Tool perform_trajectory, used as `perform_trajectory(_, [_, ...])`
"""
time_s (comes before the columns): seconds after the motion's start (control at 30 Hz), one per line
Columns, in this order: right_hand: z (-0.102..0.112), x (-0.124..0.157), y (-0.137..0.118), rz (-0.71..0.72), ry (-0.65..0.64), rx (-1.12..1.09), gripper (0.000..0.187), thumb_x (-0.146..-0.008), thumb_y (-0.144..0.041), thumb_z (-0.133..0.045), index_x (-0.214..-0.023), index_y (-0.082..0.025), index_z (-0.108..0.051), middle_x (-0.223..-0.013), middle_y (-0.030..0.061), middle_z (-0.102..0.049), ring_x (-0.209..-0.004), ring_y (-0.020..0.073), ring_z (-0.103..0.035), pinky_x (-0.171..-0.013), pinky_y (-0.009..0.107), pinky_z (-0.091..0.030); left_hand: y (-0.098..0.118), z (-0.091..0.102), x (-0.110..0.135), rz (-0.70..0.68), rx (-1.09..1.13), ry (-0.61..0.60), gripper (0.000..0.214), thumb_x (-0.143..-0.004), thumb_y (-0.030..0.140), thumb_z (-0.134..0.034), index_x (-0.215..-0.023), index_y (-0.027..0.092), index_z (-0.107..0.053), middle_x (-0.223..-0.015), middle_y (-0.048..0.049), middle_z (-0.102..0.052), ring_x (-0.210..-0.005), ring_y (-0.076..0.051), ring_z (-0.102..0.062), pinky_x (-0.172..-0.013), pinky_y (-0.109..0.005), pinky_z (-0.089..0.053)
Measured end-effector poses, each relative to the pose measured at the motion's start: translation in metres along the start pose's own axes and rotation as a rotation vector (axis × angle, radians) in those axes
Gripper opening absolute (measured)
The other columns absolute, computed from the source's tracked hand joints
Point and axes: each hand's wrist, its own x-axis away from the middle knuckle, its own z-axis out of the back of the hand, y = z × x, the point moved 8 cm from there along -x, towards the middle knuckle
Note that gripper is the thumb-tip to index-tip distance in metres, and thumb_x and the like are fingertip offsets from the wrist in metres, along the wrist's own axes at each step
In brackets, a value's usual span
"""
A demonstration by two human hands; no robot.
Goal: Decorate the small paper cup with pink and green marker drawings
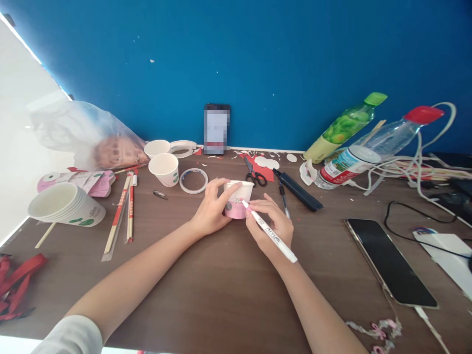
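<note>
My left hand (213,204) is closed around the left side of a small white paper cup (239,190) in the middle of the table. Pink colour covers the lower part of the cup, and a grey-green printed mark shows on it. Between the fingers of my right hand (272,223) is a white acrylic marker (275,235), its tip against or very near the cup's front. Behind the cup lie black-handled scissors (255,175) and a red paper piece (264,169). A black pen (283,199) rests just right of my right hand.
A stack of paper cups (66,204), wrapped chopsticks (120,214) and a tape roll (193,180) are left. A phone (217,129) leans on the blue wall. Right are a dark blue utility knife (298,191), bottles (346,167), white cables and a dark-screened phone (391,260).
</note>
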Motion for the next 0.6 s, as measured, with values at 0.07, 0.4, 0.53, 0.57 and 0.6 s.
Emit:
perform_trajectory(0.07, [0.0, 0.0, 0.001, -0.01, 0.008, 0.005, 0.021, -0.075, -0.007, -0.067, -0.087, -0.024, -0.064, -0.081, 0.0007, -0.073, -0.076, 0.0186, -0.071, -0.099, 0.054, -0.051, 0.0, 0.0, 0.0, 0.002, 0.002, -0.001, 0.068, -0.08, 0.019, -0.065, -0.14, 0.025, -0.034, -0.125, -0.0132, -0.041, -0.119, -0.029, -0.044, -0.103, -0.049, -0.039])
perform_trajectory(0.4, [0.004, 0.003, 0.014, -0.108, 0.066, -0.025, 0.018, -0.076, -0.011, -0.067, -0.087, -0.025, -0.066, -0.084, -0.0006, -0.073, -0.077, 0.0172, -0.07, -0.101, 0.051, -0.051, -0.003, -0.002, 0.001, 0.028, 0.011, -0.014, 0.068, -0.08, 0.02, -0.065, -0.141, 0.026, -0.035, -0.126, -0.0133, -0.042, -0.12, -0.03, -0.043, -0.104, -0.049, -0.038])
perform_trajectory(0.53, [0.004, 0.006, 0.021, -0.174, 0.073, -0.067, 0.014, -0.077, -0.013, -0.065, -0.086, -0.024, -0.066, -0.084, 0.0003, -0.072, -0.077, 0.0178, -0.069, -0.101, 0.052, -0.051, -0.003, -0.002, 0.001, 0.036, 0.012, -0.021, 0.07, -0.079, 0.021, -0.067, -0.141, 0.027, -0.034, -0.126, -0.0134, -0.042, -0.12, -0.03, -0.044, -0.103, -0.049, -0.038])
perform_trajectory(0.57, [0.004, 0.006, 0.022, -0.18, 0.075, -0.071, 0.013, -0.078, -0.014, -0.065, -0.086, -0.024, -0.066, -0.083, 0.0004, -0.071, -0.076, 0.0179, -0.068, -0.101, 0.052, -0.051, -0.004, -0.002, 0.0, 0.039, 0.015, -0.023, 0.071, -0.079, 0.021, -0.067, -0.141, 0.027, -0.033, -0.126, -0.0133, -0.042, -0.119, -0.03, -0.044, -0.103, -0.05, -0.039])
perform_trajectory(0.6, [0.004, 0.007, 0.023, -0.183, 0.076, -0.074, 0.012, -0.078, -0.014, -0.065, -0.085, -0.024, -0.065, -0.082, 0.0003, -0.071, -0.076, 0.0178, -0.068, -0.101, 0.052, -0.051, -0.004, -0.002, 0.0, 0.04, 0.02, -0.023, 0.072, -0.079, 0.022, -0.067, -0.142, 0.028, -0.033, -0.126, -0.0132, -0.041, -0.12, -0.03, -0.044, -0.103, -0.05, -0.039])
